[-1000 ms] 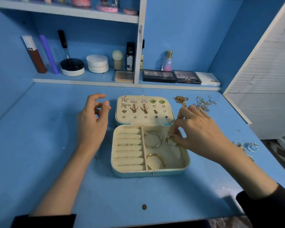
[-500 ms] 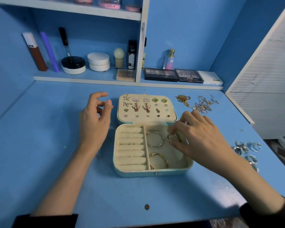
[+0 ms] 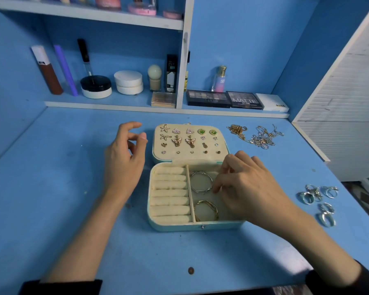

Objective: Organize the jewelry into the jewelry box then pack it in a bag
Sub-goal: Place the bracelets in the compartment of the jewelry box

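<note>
Jewelry box (image 3: 179, 226), pale mint rounded-rectangle case with cream lining, lies open flat on the blue table (image 3: 73, 188). Its lid (image 3: 190, 156) lies flat behind the base and carries rows of stud and drop earrings (image 3: 177, 141). In the base, the left compartment holds cream ring rolls (image 3: 170, 194). The right compartment holds a thin silver bangle (image 3: 200, 172) at the back and a twisted gold bangle (image 3: 205, 202) toward the front, the two apart.

My right hand (image 3: 249, 188) is over the box's right compartment, palm down, fingers curled downward. My fingertips (image 3: 216, 188) are at the silver bangle's right rim. I cannot tell whether they pinch anything, since the hand covers that part of the compartment.

My left hand (image 3: 124, 165) hovers just left of the box's lid, clear of it. Its fingers are loosely curled, thumb and forefinger apart, holding nothing.

Right of the lid on the table is a tangled heap of gold and silver chains (image 3: 258, 139). Well right of the box's base is a cluster of silver rings (image 3: 317, 194).
</note>
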### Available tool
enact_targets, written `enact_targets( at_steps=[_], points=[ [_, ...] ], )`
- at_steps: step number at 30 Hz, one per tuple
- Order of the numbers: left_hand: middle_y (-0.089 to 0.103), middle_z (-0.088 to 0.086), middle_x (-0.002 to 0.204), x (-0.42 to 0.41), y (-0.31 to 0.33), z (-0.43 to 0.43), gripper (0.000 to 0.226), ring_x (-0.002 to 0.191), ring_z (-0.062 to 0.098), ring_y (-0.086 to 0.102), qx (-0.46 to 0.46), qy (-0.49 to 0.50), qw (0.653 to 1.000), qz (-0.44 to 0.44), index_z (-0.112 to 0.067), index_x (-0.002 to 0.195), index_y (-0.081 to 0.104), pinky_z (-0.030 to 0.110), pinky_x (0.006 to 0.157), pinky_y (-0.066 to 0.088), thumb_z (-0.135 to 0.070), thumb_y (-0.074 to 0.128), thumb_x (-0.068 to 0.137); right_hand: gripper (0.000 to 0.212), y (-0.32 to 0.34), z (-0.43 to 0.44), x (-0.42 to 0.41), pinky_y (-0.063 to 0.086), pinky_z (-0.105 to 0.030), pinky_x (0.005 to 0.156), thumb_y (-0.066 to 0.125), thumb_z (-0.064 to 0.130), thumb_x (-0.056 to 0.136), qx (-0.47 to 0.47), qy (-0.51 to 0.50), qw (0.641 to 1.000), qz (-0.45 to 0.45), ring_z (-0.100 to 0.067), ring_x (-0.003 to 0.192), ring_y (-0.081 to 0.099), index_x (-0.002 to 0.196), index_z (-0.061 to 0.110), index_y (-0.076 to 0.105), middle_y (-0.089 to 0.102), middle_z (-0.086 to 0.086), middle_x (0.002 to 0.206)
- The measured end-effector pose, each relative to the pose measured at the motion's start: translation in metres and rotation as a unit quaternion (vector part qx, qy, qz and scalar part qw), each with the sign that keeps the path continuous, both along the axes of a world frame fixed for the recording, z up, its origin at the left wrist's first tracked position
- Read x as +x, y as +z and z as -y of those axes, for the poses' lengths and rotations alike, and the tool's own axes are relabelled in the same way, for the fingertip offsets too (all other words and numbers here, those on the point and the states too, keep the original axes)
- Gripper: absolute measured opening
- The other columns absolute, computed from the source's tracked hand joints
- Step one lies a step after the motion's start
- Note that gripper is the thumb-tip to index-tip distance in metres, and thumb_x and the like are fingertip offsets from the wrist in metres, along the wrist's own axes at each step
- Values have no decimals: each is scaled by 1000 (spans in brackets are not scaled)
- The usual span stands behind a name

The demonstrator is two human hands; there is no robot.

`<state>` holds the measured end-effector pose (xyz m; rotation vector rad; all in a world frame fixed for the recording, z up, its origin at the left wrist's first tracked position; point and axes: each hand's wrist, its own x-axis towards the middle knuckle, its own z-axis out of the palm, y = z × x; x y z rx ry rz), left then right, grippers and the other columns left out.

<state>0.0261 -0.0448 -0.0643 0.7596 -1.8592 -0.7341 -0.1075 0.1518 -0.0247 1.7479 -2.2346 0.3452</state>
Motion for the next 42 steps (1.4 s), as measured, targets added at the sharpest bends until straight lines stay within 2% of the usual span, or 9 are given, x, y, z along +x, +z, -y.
enact_targets(
  at_steps=[4, 11, 16, 18, 21, 26, 29, 33, 42],
  points=[
    [67, 6, 89, -1, 0, -2, 25, 64, 20, 55, -76, 0, 996, 53, -8, 116, 55, 29, 63, 40, -20, 50, 95, 35, -3, -1, 1, 40, -30, 54, 36, 21, 69, -17, 5, 1000, 9, -21, 67, 52, 63, 27, 70, 53, 3, 71],
    [67, 11, 91, 0, 1, -3, 29, 69, 25, 59, -113, 0, 990, 79, -7, 115, 55, 31, 62, 43, -20, 44, 92, 31, 1, -7, 1, 40, -31, 54, 35, 26, 71, 42, 13, 998, 50, -16, 68, 51, 65, 30, 65, 58, 11, 66],
    [67, 10, 90, 1, 1, -3, 30, 68, 24, 56, -105, -1, 991, 86, -5, 116, 54, 31, 62, 42, -18, 43, 91, 34, 5, -8, 0, 35, -25, 71, 40, 50, 75, 124, 23, 987, 103, -4, 83, 38, 77, 30, 67, 61, 16, 72],
    [66, 10, 89, 1, 1, -2, 30, 68, 24, 57, -105, 1, 990, 90, -5, 116, 54, 30, 62, 41, -17, 43, 91, 32, 6, -7, 1, 34, -25, 74, 42, 47, 75, 128, 31, 985, 108, -4, 85, 42, 81, 30, 69, 62, 15, 75],
    [66, 10, 89, 1, 1, -2, 30, 66, 19, 52, -102, 3, 990, 94, -4, 116, 54, 27, 62, 37, -16, 43, 90, 23, 6, -4, 3, 34, -24, 67, 48, 39, 76, 99, 47, 990, 92, -9, 78, 50, 73, 29, 68, 60, 14, 66],
    [67, 10, 90, 1, 1, -2, 31, 64, 18, 49, -93, 4, 991, 94, -5, 116, 54, 27, 62, 38, -18, 43, 90, 13, 15, 3, -6, 34, -20, 55, 57, 31, 77, 39, 34, 985, 167, -10, 71, 49, 72, 25, 67, 50, 15, 60],
    [67, 9, 89, 0, 2, -3, 34, 63, 19, 50, -91, 5, 992, 92, -5, 116, 55, 28, 61, 38, -22, 41, 89, 8, 20, 8, -16, 45, -29, 65, 64, 25, 84, 33, 22, 977, 210, -6, 75, 47, 77, 22, 68, 54, 12, 66],
    [66, 8, 89, -2, 2, -3, 32, 66, 20, 52, -78, 8, 994, 82, -5, 116, 55, 27, 62, 38, -18, 44, 89, 5, 19, 14, -26, 47, -37, 70, 66, 17, 83, -2, 3, 971, 240, -10, 75, 51, 81, 18, 71, 58, 9, 69],
    [65, 5, 87, -2, 3, -3, 27, 67, 21, 54, -70, 6, 994, 85, -6, 115, 55, 20, 60, 31, -12, 47, 90, 10, 7, 16, -39, 35, -14, 58, 64, 16, 83, -65, -59, 960, 268, -8, 72, 53, 87, 24, 68, 58, 8, 73]
  ],
)
